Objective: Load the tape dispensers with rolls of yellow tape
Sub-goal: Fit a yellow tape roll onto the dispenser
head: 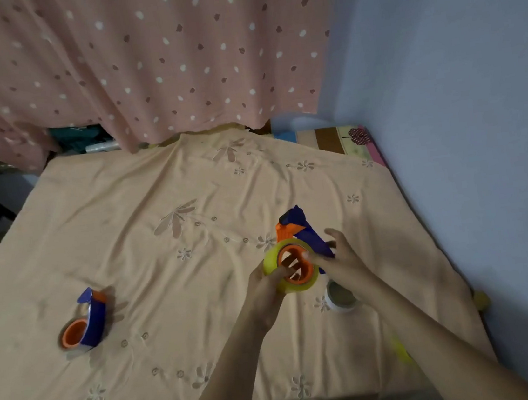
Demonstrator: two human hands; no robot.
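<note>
Yellow tape [289, 268] near white roll [341, 296]

Open cloth [172, 277] between left dispenser [86, 323] and both hands' dispenser [296, 229]; white roll [341, 296] beneath right forearm.

We reach forward with both bare forearms, which run up from the lower edge of the view and converge toward the middle right. Our left hand [268, 285] curls inward, its fingers [291, 261] closed around what it holds, thumb side turned toward the right. Our right hand [338, 257] meets it from the other side, thumb and forefinger pinched in, the remaining fingers spread loosely and raised.
</note>
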